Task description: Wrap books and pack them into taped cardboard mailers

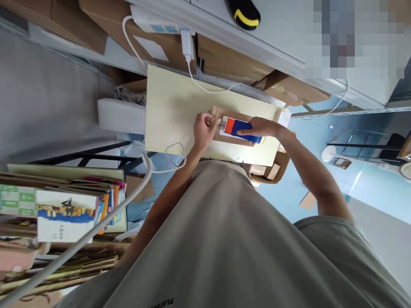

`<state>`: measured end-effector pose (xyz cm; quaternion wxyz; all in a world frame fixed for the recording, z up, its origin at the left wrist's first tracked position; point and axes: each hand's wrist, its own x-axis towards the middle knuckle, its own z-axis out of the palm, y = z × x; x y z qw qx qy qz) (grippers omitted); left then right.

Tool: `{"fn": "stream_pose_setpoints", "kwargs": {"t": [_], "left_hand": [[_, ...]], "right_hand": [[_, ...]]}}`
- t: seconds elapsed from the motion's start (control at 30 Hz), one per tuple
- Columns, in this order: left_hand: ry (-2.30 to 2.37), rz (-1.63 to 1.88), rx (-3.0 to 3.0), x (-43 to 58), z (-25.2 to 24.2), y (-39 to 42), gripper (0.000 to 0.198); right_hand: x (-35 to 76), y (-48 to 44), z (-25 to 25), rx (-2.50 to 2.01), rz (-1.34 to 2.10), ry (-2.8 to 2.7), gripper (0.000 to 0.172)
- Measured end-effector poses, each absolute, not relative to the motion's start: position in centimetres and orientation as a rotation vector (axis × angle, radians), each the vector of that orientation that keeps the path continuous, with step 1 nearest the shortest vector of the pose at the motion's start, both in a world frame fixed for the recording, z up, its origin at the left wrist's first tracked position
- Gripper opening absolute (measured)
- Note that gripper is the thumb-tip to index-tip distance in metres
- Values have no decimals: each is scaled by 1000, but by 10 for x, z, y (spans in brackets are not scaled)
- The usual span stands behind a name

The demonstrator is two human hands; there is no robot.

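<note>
On the pale yellow board (180, 98) lies a flat piece of brown cardboard (237, 113), with a white card or label (221, 131) on it. My right hand (258, 127) is closed on a blue-and-orange box-like thing (236, 127) over that cardboard; its exact kind is unclear. At the cardboard's left end, my left hand (204, 128) has its thumb and fingertips pinched together. Whatever sits between those fingertips is too small to name. A gap separates the left fingertips from the orange end.
White cables (221, 91) run from a plugged-in charger (187, 45) over the board. Cardboard boxes (231, 60) stand under a grey shelf (282, 47), which bears a black-and-yellow tool handle (245, 16). Books (67, 214) and flattened cardboard are stacked left; an open box (272, 171) sits right.
</note>
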<state>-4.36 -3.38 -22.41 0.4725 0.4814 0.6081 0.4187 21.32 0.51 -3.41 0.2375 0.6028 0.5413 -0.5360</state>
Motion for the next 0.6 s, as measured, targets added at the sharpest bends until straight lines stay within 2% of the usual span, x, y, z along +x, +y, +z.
{"fn": "stream_pose_setpoints", "kwargs": {"t": [0.23, 0.43, 0.6], "left_hand": [[1522, 1050, 1283, -40, -229, -42, 35], [1590, 1013, 1326, -44, -236, -41, 38], [1641, 1027, 1366, -45, -241, -40, 47]], "right_hand": [[223, 5, -36, 1514, -1558, 1563, 65], [320, -14, 12, 1459, -1406, 1413, 75], [397, -38, 29, 1488, -1261, 1306, 65]]}}
